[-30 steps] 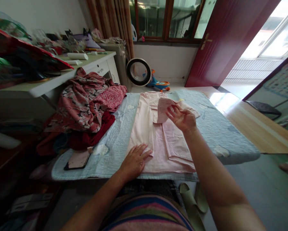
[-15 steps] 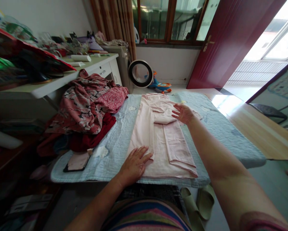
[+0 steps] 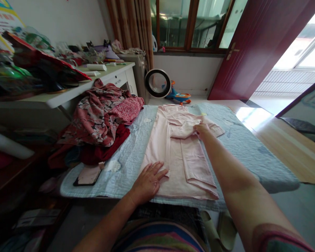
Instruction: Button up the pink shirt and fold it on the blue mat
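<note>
A pale pink shirt [image 3: 157, 143] lies spread on a light blue quilted cover [image 3: 125, 157], its left side folded inward in a long strip. My left hand [image 3: 149, 180] rests flat on the near left part of the shirt, fingers stretched out. Farther off, my right hand [image 3: 202, 130] has its fingers closed on the cloth at the shirt's right side, by the sleeve. A sleeve end sticks out to the right beyond my right wrist.
A heap of red and floral clothes [image 3: 102, 115] lies left of the shirt. Nearer me is a phone-like flat item [image 3: 87, 174]. A white desk [image 3: 60, 99] with clutter stands at left. Behind are a washing machine's round door [image 3: 157, 83] and a toy car [image 3: 179, 96].
My right hand has gone from open above the shirt to closed on its cloth at the right side. My left hand stays flat in place. The view has shifted slightly.
</note>
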The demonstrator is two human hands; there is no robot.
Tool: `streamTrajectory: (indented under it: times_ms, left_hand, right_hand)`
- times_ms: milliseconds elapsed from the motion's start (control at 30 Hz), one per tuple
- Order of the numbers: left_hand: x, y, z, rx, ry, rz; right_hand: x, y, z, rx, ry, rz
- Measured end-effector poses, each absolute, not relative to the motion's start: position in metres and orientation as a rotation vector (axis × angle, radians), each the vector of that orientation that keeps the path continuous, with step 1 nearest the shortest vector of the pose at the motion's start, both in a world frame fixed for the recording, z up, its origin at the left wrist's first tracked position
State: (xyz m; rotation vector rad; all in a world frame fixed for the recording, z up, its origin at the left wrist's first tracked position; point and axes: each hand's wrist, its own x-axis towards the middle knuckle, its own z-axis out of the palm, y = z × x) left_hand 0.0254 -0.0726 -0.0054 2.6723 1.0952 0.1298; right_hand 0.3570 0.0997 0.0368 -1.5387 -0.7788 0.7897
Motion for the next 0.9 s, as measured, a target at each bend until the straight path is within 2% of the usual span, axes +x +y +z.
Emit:
streamTrajectory:
  times_ms: [133,300,433,533,733,900]
  left_hand:
    - [0.024,-0.073,-0.009,2.683,1.085,0.18]
    - [0.024,-0.073,-0.012,2.686,1.074,0.259]
    - [0.024,-0.073,-0.011,2.678,1.079,0.252]
    - [0.025,-0.073,-0.009,2.685,1.072,0.242]
    - [0.024,-0.073,-0.011,2.71,1.05,0.283]
    - [0.024,-0.073,-0.011,2.693,1.057,0.289]
  right_hand:
    - [0.363,0.082,0.048,-1.476,-0.805,0.924]
    - [0.368,0.019,0.045,-1.17,-1.083,0.915]
    - [0.376,-0.038,0.031,-1.281,-1.485,0.937]
    - [0.381,-0.063,0.025,-1.461,-1.771,0.79]
    - [0.337,-0.071,0.02,-1.606,-1.909,0.279]
    - [0.288,-0.08,0.005,-1.811,-2.292,0.258]
